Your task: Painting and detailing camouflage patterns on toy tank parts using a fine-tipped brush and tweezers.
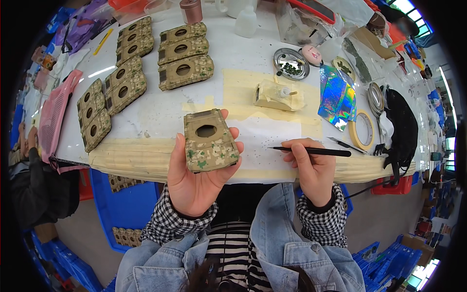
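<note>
My left hand [194,182] is closed around a camouflage-patterned case [210,152] with an oval dark opening near its upper part. The case lies tilted in the palm, raised over the table's front edge. Fine-pointed black tweezers [321,152] are gripped by my right hand [311,170], tip pointing left, just above a sheet of white paper [258,141] strewn with tiny dark specks. A gap separates the tweezer tip from the case. Beyond the hands, a small block fixture [277,95] wrapped in cream tape carries a short peg.
Several similar camouflage cases [187,73] stand in rows at the left. To the right are a metal dish [292,63] of small dark green pieces, holographic sheets [335,97], a tape roll [361,130] and a black bag [401,131]. A pink basket [58,114] sits far left.
</note>
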`<state>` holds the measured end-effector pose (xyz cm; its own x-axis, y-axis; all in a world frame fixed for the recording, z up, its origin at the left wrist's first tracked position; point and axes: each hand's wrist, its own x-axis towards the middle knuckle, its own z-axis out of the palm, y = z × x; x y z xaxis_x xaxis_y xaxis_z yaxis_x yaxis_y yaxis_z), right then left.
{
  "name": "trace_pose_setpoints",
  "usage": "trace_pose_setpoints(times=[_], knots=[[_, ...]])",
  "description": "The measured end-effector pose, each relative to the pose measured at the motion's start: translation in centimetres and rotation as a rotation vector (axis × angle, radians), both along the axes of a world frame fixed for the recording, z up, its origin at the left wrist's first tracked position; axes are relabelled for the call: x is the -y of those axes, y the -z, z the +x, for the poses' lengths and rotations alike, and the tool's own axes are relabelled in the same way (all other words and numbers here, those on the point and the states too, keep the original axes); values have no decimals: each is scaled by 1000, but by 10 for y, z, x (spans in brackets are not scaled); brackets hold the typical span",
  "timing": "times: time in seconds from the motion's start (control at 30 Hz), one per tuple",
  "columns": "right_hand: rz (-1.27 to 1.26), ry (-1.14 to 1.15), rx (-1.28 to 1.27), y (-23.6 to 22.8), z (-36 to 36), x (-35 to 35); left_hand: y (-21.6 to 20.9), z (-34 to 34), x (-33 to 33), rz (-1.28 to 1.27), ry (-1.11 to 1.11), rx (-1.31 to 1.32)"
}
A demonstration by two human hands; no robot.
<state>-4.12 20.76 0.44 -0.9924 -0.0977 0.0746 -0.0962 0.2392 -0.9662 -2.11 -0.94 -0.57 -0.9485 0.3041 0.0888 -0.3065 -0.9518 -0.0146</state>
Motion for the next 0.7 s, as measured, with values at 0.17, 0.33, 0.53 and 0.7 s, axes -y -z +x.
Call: trace_pose_setpoints(times=[0.17,0.33,0.53,0.7], knots=[[-8,4,2,1,0,0,0,0,0,-7,2,0],[9,-6,3,1,0,1,0,0,0,-4,6,2],[7,-18,11,-1,1,1,0,0,0,-23,3,8],[5,-22,11,-2,1,2,0,0,0,-19,0,12]])
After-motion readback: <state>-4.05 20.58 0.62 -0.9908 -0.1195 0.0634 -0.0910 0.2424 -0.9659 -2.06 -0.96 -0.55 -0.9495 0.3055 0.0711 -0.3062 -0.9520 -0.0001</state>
